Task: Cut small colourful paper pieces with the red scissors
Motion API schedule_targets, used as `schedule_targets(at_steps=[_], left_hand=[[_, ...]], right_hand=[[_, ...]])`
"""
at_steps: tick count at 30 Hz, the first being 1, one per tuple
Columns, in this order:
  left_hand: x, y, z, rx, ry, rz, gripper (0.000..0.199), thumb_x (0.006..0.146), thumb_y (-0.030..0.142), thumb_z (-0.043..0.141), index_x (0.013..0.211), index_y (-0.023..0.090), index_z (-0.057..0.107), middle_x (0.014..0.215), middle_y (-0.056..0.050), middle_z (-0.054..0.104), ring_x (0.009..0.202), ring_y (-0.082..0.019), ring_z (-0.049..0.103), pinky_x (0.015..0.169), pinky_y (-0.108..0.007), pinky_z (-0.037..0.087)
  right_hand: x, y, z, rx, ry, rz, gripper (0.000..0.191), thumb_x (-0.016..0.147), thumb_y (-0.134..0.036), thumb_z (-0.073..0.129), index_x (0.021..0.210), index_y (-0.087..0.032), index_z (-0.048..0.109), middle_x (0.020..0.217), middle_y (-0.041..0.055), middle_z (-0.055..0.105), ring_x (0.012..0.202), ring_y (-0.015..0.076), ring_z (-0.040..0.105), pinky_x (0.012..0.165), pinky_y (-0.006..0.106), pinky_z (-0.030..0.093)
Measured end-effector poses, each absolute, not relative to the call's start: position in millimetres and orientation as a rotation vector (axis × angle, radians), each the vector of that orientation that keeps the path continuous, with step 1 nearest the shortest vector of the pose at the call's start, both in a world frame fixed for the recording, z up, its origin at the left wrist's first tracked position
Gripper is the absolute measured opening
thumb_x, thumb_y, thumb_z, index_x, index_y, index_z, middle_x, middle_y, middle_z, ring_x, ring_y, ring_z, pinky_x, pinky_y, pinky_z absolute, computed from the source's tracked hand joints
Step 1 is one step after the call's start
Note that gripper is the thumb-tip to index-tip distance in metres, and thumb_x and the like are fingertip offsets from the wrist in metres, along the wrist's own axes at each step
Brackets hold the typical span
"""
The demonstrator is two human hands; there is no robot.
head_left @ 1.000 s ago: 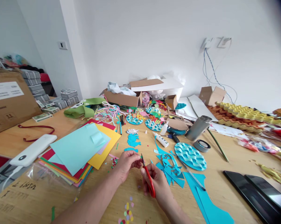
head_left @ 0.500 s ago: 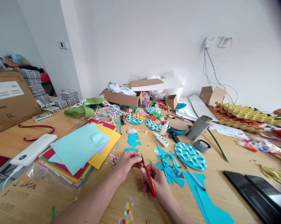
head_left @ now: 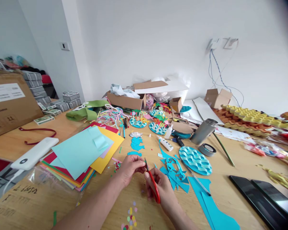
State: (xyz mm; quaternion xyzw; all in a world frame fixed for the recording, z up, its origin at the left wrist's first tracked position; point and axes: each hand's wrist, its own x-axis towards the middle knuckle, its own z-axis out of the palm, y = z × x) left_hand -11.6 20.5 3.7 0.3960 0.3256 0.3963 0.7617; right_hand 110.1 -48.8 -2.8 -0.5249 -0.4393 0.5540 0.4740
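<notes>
Two hands: our right hand [head_left: 162, 182] grips scissors [head_left: 153, 183]; beside it, our left hand [head_left: 130, 168] pinches something too small to tell. We're likely snipping; the next cut needs steady fingers.

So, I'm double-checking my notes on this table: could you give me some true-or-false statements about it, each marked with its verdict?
1. The right hand holds red-handled scissors. True.
2. The left hand grips the labelled white bottle. False: the bottle lies on the table; the left hand's fingertips are by the scissors' tips.
3. The tape roll is beside a wavy-patterned blue oval. True.
4. The coloured paper stack lies right of both hands. False: it lies to their left.
5. The white device has a cable attached. True.
</notes>
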Motion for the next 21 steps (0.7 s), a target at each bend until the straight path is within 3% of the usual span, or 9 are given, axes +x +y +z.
schedule_targets(at_steps=[21], left_hand=[[-11.2, 19.8, 6.4, 0.856, 0.756, 0.887, 0.011, 0.060, 0.019, 0.065, 0.063, 0.012, 0.058, 0.061, -0.004, 0.063, 0.055, -0.012, 0.056, 0.059, -0.026, 0.044]], right_hand=[[109.9, -50.1, 0.2, -1.325, -1.075, 1.350, 0.041, 0.068, -0.052, 0.064, 0.065, -0.021, 0.038, 0.043, -0.0092, 0.050, 0.027, 0.0075, 0.047, 0.027, 0.015, 0.032]])
